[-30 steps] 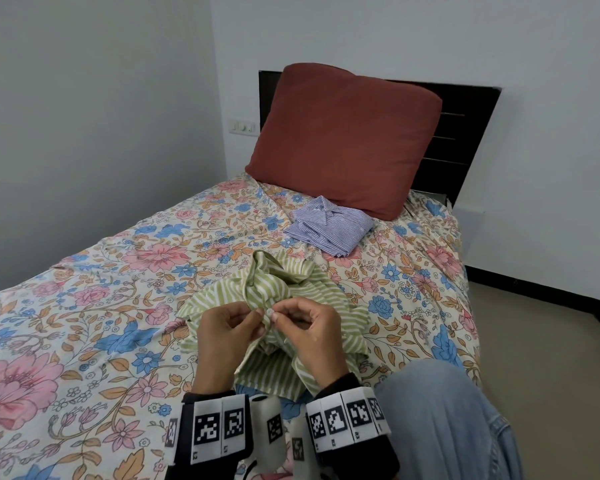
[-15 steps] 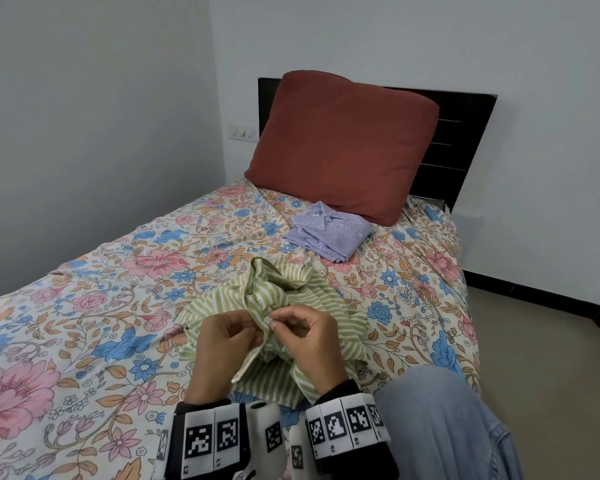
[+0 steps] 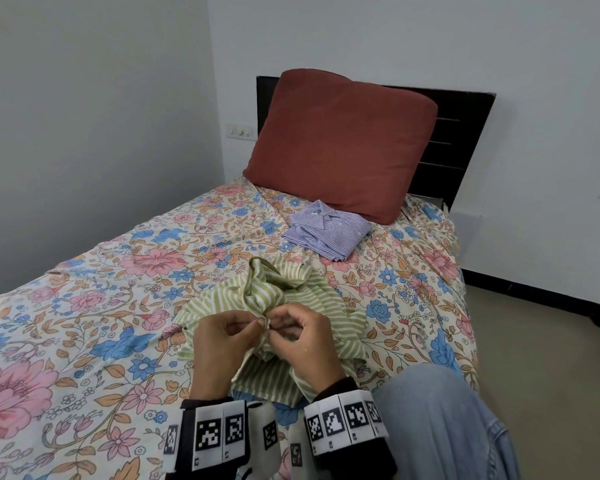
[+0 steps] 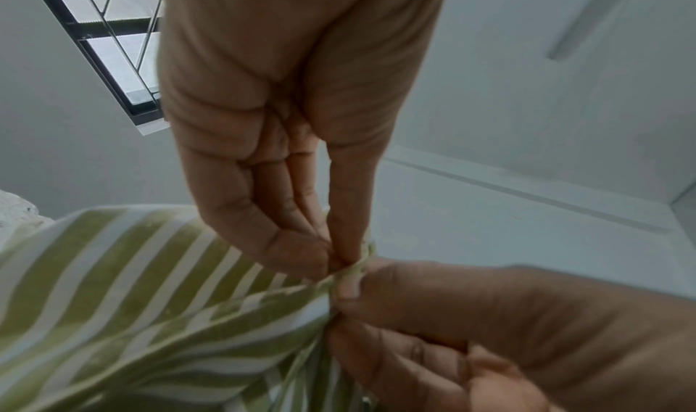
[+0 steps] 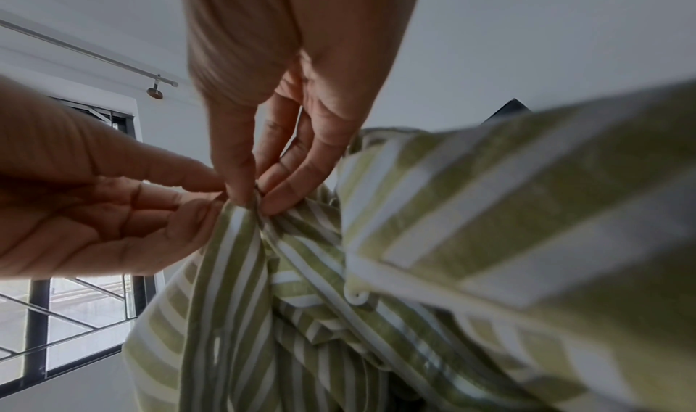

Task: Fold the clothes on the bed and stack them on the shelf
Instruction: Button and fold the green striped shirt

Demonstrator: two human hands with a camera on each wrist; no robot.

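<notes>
Both hands, left (image 3: 222,336) and right (image 3: 307,336), pinch one edge of a crumpled green-and-white striped shirt (image 3: 274,289) at the floral bed's (image 3: 84,306) near edge; a folded blue striped shirt (image 3: 326,230) lies by the rust-red pillow (image 3: 340,143).

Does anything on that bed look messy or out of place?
Only the green striped shirt: it lies bunched and unfolded while the left hand and right hand pinch its edge. The blue striped shirt lies neatly folded.
</notes>
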